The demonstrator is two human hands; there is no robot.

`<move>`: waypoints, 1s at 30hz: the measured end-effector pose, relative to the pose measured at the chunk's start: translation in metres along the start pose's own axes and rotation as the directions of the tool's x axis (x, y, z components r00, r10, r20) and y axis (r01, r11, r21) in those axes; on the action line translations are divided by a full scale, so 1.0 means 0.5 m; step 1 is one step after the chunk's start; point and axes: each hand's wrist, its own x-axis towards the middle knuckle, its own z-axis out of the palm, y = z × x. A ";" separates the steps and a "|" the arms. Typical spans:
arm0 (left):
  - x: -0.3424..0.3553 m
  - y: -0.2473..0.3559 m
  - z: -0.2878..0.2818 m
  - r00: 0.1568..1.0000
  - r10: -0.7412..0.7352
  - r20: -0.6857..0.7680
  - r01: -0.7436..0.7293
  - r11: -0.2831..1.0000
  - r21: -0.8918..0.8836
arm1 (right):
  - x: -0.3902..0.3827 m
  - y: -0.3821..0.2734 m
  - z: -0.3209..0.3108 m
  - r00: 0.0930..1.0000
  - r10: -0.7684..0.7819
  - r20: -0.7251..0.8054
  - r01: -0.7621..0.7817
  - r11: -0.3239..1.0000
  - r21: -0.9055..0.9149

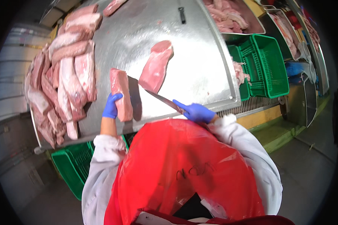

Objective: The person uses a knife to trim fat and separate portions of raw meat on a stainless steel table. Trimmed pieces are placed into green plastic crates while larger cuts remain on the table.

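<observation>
My left hand (111,105), in a blue glove, grips the side of a long pink slab of raw meat (122,93), which casts a shadow to its right. In my right hand (197,113), also gloved in blue, is a knife (163,100) whose blade points up and to the left. The blade's tip is close to the lower end of another slab of meat (156,67) on the steel table (139,30); whether it touches cannot be made out. Much of the knife's handle is hidden by my fingers.
Many long cuts of meat (69,75) are heaped along the table's left side. A dark-handled tool (182,15) lies near the far edge. At right stand green crates (268,67) and a metal tub (257,24) of meat. Another green crate (69,168) is below the table at left.
</observation>
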 end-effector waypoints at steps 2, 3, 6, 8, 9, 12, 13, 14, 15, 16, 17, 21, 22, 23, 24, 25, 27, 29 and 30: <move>0.024 0.125 0.168 0.990 0.123 0.066 -0.125 0.992 0.022 | -0.063 0.030 -0.037 0.998 -0.009 -0.066 0.014 0.998 0.069; 0.065 0.191 0.260 0.973 0.208 0.103 -0.217 0.972 0.091 | -0.086 0.057 -0.036 0.988 -0.031 -0.153 0.052 0.990 0.132; 0.190 0.380 0.502 0.843 0.395 0.367 -0.450 0.890 0.076 | -0.122 0.101 -0.069 0.951 0.054 -0.306 0.004 0.983 0.186; 0.275 0.351 0.550 0.835 0.470 0.287 -0.551 0.698 0.458 | -0.147 0.114 -0.105 0.936 0.151 -0.318 -0.091 0.977 0.195; 0.334 0.302 0.563 0.817 0.513 0.263 -0.550 0.555 0.624 | -0.162 0.124 -0.118 0.914 0.172 -0.367 -0.089 0.969 0.232; 0.368 0.025 0.405 0.938 0.325 0.120 -0.063 -0.182 0.981 | -0.190 0.158 -0.115 0.836 0.173 -0.521 0.001 0.948 0.318; 0.299 0.015 0.436 0.961 0.269 0.070 -0.003 -0.242 0.970 | -0.203 0.191 -0.093 0.780 0.181 -0.599 0.047 0.938 0.344; 0.289 0.007 0.413 0.967 0.256 -0.003 0.043 -0.150 0.988 | -0.201 0.226 -0.068 0.715 0.094 -0.693 0.138 0.952 0.272; 0.294 0.006 0.373 0.967 0.238 -0.090 0.105 -0.053 0.993 | -0.212 0.235 -0.058 0.701 0.096 -0.706 0.121 0.960 0.252; 0.311 0.004 0.341 0.973 0.196 -0.122 0.115 0.048 0.992 | -0.226 0.242 -0.048 0.687 0.101 -0.720 0.100 0.968 0.232; 0.311 0.002 0.295 0.971 0.156 -0.180 0.155 0.161 0.975 | -0.239 0.235 -0.042 0.735 0.241 -0.634 0.029 0.923 0.385; 0.306 0.092 0.369 0.970 0.020 0.241 -0.112 0.920 0.375 | -0.223 0.266 0.010 0.631 0.196 -0.751 0.270 0.851 0.450; 0.307 0.153 0.488 0.982 0.030 0.188 -0.099 0.923 0.371 | -0.230 0.278 0.012 0.670 0.298 -0.680 0.213 0.800 0.561; 0.377 0.155 0.538 0.923 0.284 0.261 -0.314 0.946 0.079 | -0.224 0.267 -0.011 0.726 0.374 -0.577 0.142 0.739 0.658; 0.411 0.215 0.590 0.861 0.404 0.308 -0.462 0.875 0.143 | -0.213 0.209 -0.055 0.760 0.447 -0.471 -0.011 0.734 0.679; 0.427 0.291 0.627 0.743 0.538 0.398 -0.662 0.682 0.312 | -0.197 0.162 -0.094 0.764 0.522 -0.380 -0.165 0.727 0.667; 0.463 0.404 0.645 0.491 0.685 0.539 -0.844 0.219 0.490 | -0.146 0.147 -0.120 0.777 0.311 -0.547 -0.012 0.876 0.482; 0.417 0.466 0.574 0.697 0.662 0.277 -0.697 0.532 0.481 | -0.118 0.139 -0.135 0.762 0.283 -0.583 0.020 0.889 0.458; 0.424 0.482 0.455 0.671 0.707 0.224 -0.564 0.291 0.773 | -0.095 0.141 -0.149 0.767 0.230 -0.600 0.056 0.906 0.419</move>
